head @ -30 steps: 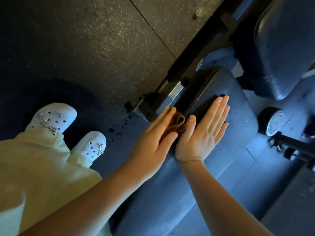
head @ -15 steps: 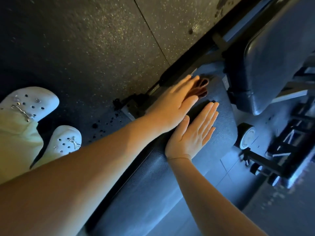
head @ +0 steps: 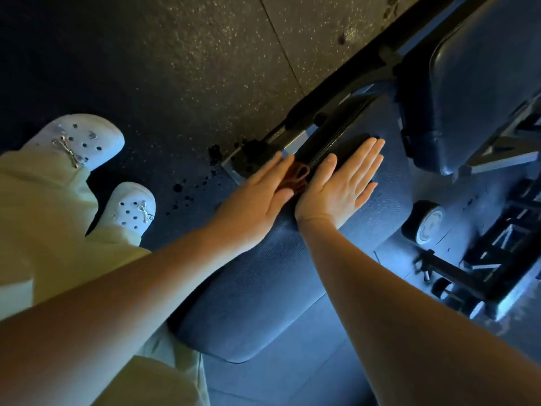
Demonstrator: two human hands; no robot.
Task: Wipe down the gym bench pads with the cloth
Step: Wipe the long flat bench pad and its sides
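Note:
A dark padded bench seat [head: 263, 288] runs from bottom centre up toward the right. A small brown cloth [head: 297, 178] lies crumpled at the seat's left edge. My left hand [head: 257, 200] presses flat on the cloth with straight fingers, covering most of it. My right hand [head: 342, 183] lies flat, fingers straight, on top of the seat just right of the cloth. The bench's back pad [head: 480, 83] rises at the upper right.
The bench's black metal frame [head: 330, 104] runs along the speckled rubber floor [head: 175, 68]. A small wheel [head: 424, 227] and more frame bars [head: 497, 259] sit right of the seat. My feet in white clogs [head: 128, 206] stand at the left.
My left hand has slid the cloth back along the seat's left edge, from the far end to beside my right hand's thumb. My right hand stays flat on the pad.

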